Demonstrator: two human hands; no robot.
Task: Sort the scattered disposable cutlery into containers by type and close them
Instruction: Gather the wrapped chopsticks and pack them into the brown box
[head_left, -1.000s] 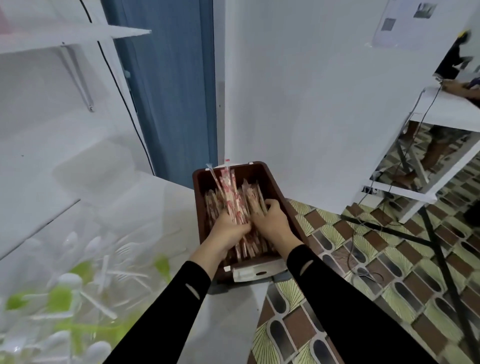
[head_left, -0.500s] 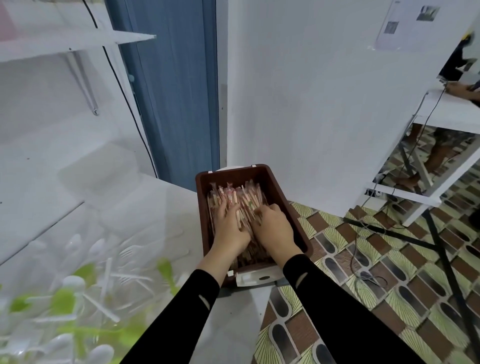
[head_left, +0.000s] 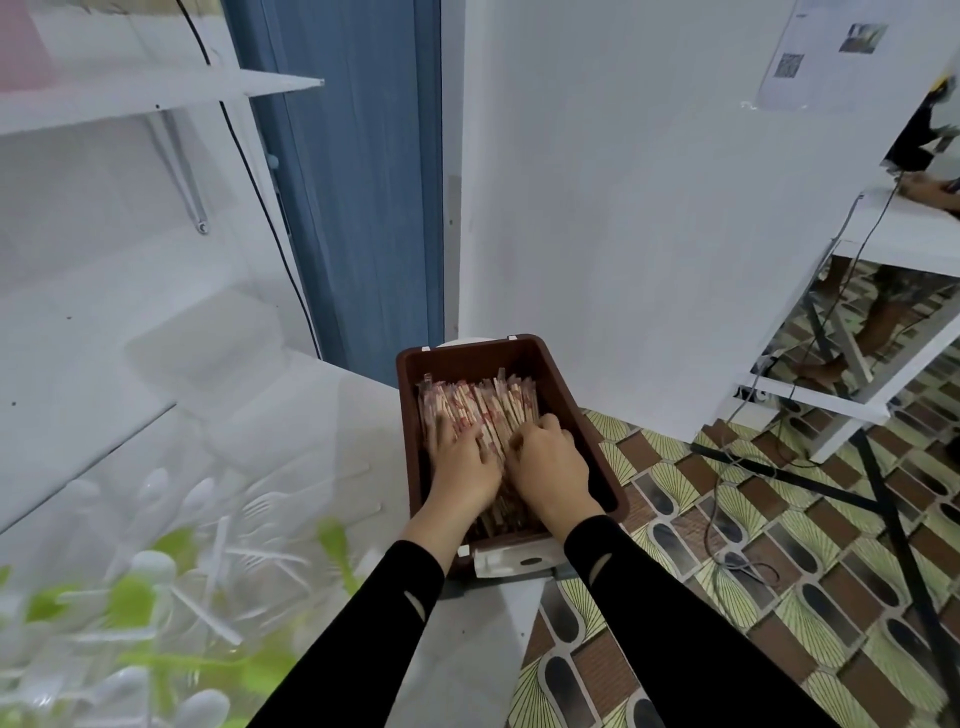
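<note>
A brown plastic container (head_left: 563, 387) stands at the right edge of the white table (head_left: 322, 415). It is filled with several paper-wrapped chopsticks (head_left: 480, 402) lying lengthwise. My left hand (head_left: 460, 470) lies flat on the chopsticks with fingers spread. My right hand (head_left: 548, 462) rests beside it, its fingers bent down onto the pile. Both hands press on the bundle and hold nothing. White plastic spoons and forks (head_left: 171, 530) lie scattered on the table to the left, among green pieces (head_left: 130, 603).
A white clip or lid part (head_left: 511, 561) sits at the container's near end. A shelf (head_left: 156, 98) hangs on the wall at upper left. Patterned floor (head_left: 727, 571) and cables lie right of the table edge, with another table (head_left: 904, 228) farther right.
One second ago my hands held a raised bundle of chopsticks. The bundle has since gone down into the container, and both hands now lie flatter on the levelled pile.
</note>
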